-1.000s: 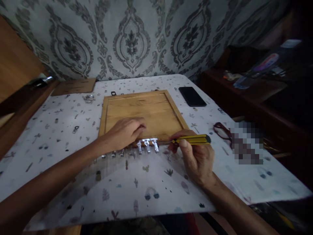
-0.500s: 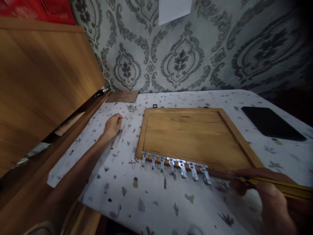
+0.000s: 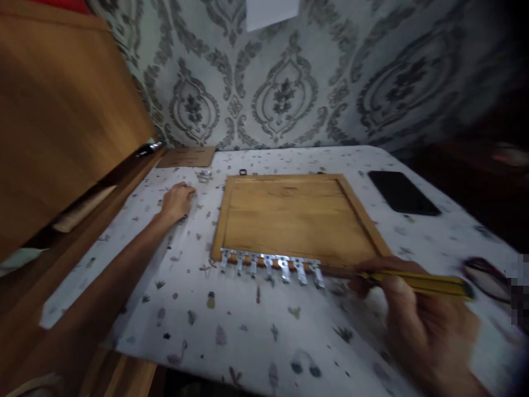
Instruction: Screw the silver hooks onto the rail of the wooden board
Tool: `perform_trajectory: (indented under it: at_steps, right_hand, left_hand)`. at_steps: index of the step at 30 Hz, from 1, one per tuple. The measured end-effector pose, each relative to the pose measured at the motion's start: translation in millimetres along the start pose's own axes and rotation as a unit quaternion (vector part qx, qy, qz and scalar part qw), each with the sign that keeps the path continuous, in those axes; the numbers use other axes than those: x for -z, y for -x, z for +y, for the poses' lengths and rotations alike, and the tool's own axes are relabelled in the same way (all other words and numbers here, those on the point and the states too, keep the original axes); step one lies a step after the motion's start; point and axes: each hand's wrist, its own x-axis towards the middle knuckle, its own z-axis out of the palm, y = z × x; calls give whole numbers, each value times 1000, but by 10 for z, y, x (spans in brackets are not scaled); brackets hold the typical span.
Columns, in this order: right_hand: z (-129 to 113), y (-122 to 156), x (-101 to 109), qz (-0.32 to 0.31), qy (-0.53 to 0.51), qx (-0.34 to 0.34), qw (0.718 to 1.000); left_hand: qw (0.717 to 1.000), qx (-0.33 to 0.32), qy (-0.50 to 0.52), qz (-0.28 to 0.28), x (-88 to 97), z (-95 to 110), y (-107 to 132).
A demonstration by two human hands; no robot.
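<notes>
My right hand (image 3: pixel 417 320) is closed around a yellow utility knife (image 3: pixel 430 284) with a dark end, its tip pointing left by the front right corner of a framed wooden panel (image 3: pixel 285 215). Along the panel's front edge lies a row of several silver metal clips (image 3: pixel 268 266), their ends hanging over the edge. My left hand (image 3: pixel 177 199) rests on the tablecloth left of the panel, its fingers curled; whether anything is in them is hidden. Just beyond it lie small shiny pieces (image 3: pixel 204 176).
A black phone (image 3: pixel 404 192) lies right of the panel, and dark-rimmed glasses (image 3: pixel 487 278) nearer the right edge. Brown cardboard (image 3: pixel 185 156) lies at the back left. A wooden cabinet (image 3: pixel 70 121) stands on the left. The patterned tablecloth (image 3: pixel 248 336) reaches the wall.
The view has turned to the right, so everything sits further left and the glasses have come into sight. Both hands stay in much the same places, the right still holding the utility knife.
</notes>
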Motion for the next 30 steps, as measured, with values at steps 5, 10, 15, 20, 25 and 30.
perform_trajectory:
  at_steps: [5, 10, 15, 20, 25, 30]
  right_hand:
    - [-164, -26, -2, -10, 0, -27, 1000]
    - [-158, 27, -15, -13, -13, -48, 999]
    - [-148, 50, -8, -11, -29, -51, 998]
    - [-135, 79, -17, -10, -46, -66, 997]
    - [-144, 80, -28, -1, -50, -63, 997]
    - [-157, 78, -14, 0, -39, -78, 996]
  left_hand:
    - [1000, -9, -11, -9, 4, 29, -4]
    - [997, -15, -68, -41, 100, 14, -29]
    - [997, -4, -60, -48, 264, 107, 28]
    - [981, -51, 162, -97, 408, 527, 239]
    - [874, -174, 398, -218, 505, 1267, 572]
    - [805, -272, 435, -298, 397, 1784, 734]
